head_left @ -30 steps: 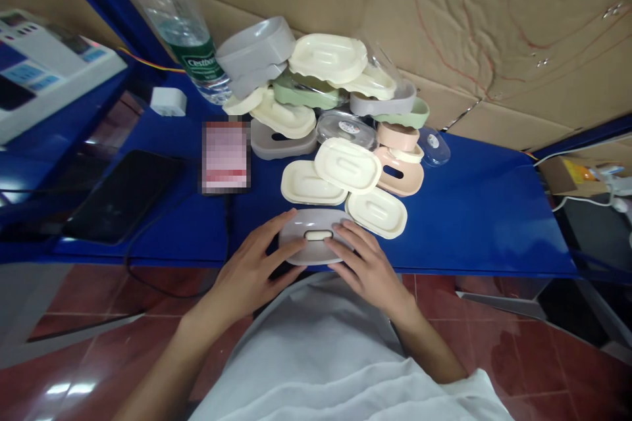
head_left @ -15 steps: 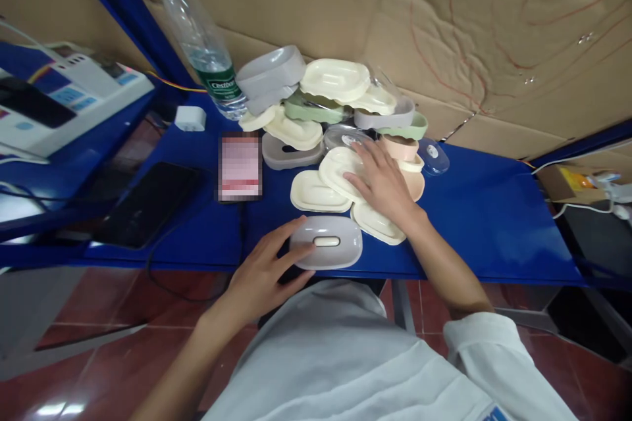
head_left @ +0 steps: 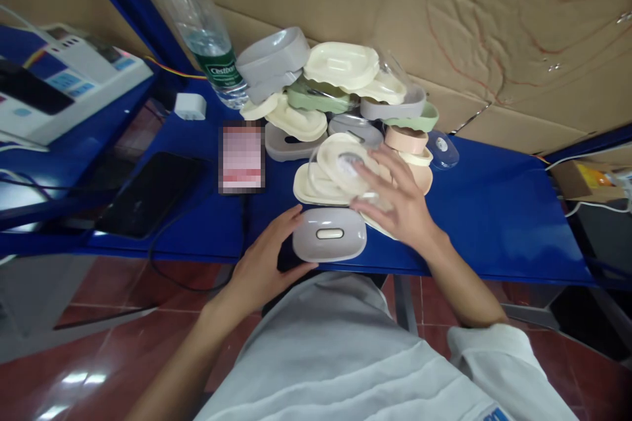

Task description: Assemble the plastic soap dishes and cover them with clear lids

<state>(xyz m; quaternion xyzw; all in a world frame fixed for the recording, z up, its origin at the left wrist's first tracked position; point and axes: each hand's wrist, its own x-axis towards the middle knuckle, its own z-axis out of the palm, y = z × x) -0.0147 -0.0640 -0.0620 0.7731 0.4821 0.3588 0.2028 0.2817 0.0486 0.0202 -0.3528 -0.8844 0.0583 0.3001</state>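
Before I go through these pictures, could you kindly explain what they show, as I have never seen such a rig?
There is no machine here: you are looking at a person's own two bare hands. One camera, worn on the head, takes every picture, looking forward and down.

The left hand has its thumb and fingers around the left end of a grey case; how firmly, I cannot tell. The right hand has its grip on the right end of a clear lid, over some cream trays.

Further back on the blue table is a pile of similar parts. To the left are a water bottle, a white charger block and a dark phone-like slab. The pixelated rectangle cannot be made out.
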